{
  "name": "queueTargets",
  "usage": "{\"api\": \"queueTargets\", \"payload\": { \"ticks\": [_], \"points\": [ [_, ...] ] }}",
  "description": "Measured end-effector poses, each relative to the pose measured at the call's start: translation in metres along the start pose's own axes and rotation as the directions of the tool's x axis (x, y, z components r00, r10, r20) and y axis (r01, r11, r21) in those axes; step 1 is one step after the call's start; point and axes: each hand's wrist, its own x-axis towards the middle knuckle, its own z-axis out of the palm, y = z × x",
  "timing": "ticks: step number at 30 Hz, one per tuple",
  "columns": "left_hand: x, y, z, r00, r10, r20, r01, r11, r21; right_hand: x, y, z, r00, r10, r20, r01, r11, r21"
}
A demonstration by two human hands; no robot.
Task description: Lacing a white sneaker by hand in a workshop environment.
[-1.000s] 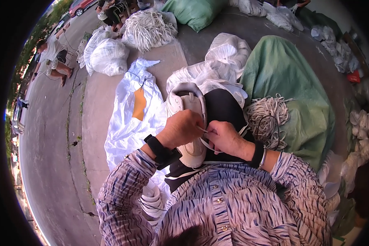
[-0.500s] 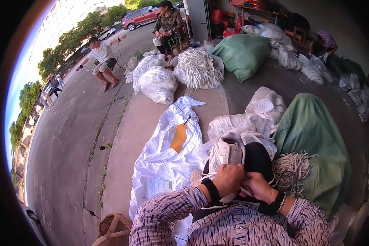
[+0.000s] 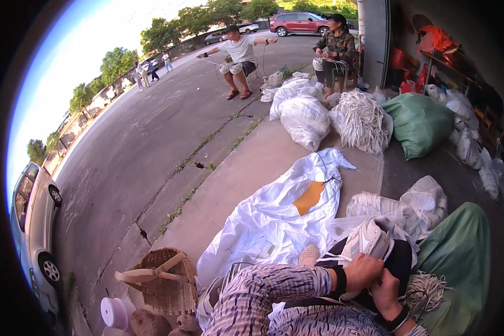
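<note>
A pale sneaker [image 3: 368, 237] rests on the dark cloth over my lap, its toe pointing away. My left hand [image 3: 364, 272] is closed in a pinch at the shoe's near end, and a white shoelace [image 3: 335, 258] trails out to its left. Right up against it, my right hand [image 3: 386, 292] has its fingers curled in, also at the laces; what lies between the fingertips is mostly hidden. A bundle of loose off-white laces [image 3: 425, 291] lies beside my right wrist on a green sack [image 3: 459, 252].
A white woven sack [image 3: 263, 224] with an orange patch [image 3: 309, 198] spreads ahead on the ground. Wicker basket [image 3: 165, 285] and lilac spool [image 3: 116, 312] stand left. Stuffed bags [image 3: 305, 120], a lace heap [image 3: 359, 120] and two seated people [image 3: 241, 53] are farther off; a car [image 3: 36, 224] is left.
The view has swung left, so the scene sits farther right and the basket, spool and parked car show more. My hands stay closed together at the shoe.
</note>
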Motion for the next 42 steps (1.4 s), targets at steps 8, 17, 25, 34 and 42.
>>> {"api": "queueTargets", "payload": {
  "ticks": [8, 17, 25, 34, 42],
  "points": [
    [0.001, -0.002, -0.008, 0.994, -0.071, 0.078, 0.081, 0.988, -0.131, 0.005, 0.014, 0.002, 0.584, 0.570, 0.578, -0.745, 0.094, 0.660],
    [0.002, -0.004, -0.010, 0.987, -0.014, 0.160, 0.038, 0.989, -0.143, 0.006, -0.003, 0.001, 0.783, 0.551, 0.287, -0.611, 0.600, 0.515],
    [0.002, -0.004, -0.012, 0.991, -0.064, 0.120, 0.078, 0.990, -0.119, -0.008, 0.010, 0.014, 0.718, 0.517, 0.467, -0.656, 0.274, 0.704],
    [0.007, -0.002, -0.025, 0.966, -0.103, 0.238, 0.133, 0.984, -0.115, 0.005, 0.003, 0.017, 0.743, 0.499, 0.445, -0.600, 0.203, 0.774],
    [-0.003, -0.002, -0.007, 0.976, -0.098, 0.193, 0.119, 0.988, -0.102, 0.023, -0.015, -0.031, 0.997, 0.025, 0.067, -0.003, 0.951, -0.309]
  ]
}}
